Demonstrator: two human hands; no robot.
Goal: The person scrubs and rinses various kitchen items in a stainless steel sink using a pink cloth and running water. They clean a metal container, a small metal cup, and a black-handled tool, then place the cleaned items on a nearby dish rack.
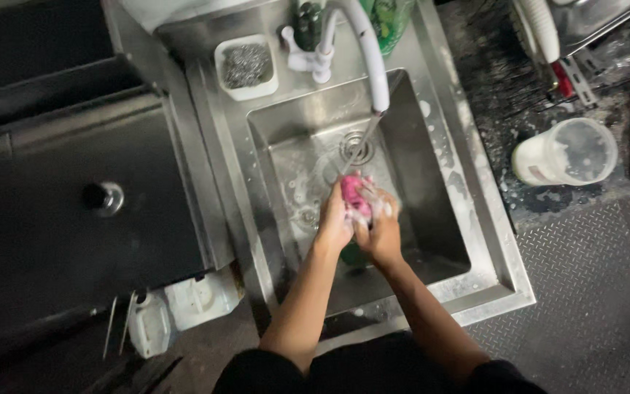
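Note:
A pink scrub cloth (pixel 355 195) is pressed between both of my hands over the steel sink basin (pixel 432 219). My left hand (pixel 334 221) grips its left side and my right hand (pixel 382 225) closes on its right side, with soap foam on the fingers. Water runs from the white tap (pixel 367 51) straight onto the cloth. Something green shows just below my hands, mostly hidden.
A white tub of steel wool (pixel 246 66) sits at the sink's back left, green bottles behind the tap. A soapy clear plastic container (pixel 567 152) lies on the dark counter to the right. White jugs (pixel 176 310) stand on the floor at the left, beside a black cabinet.

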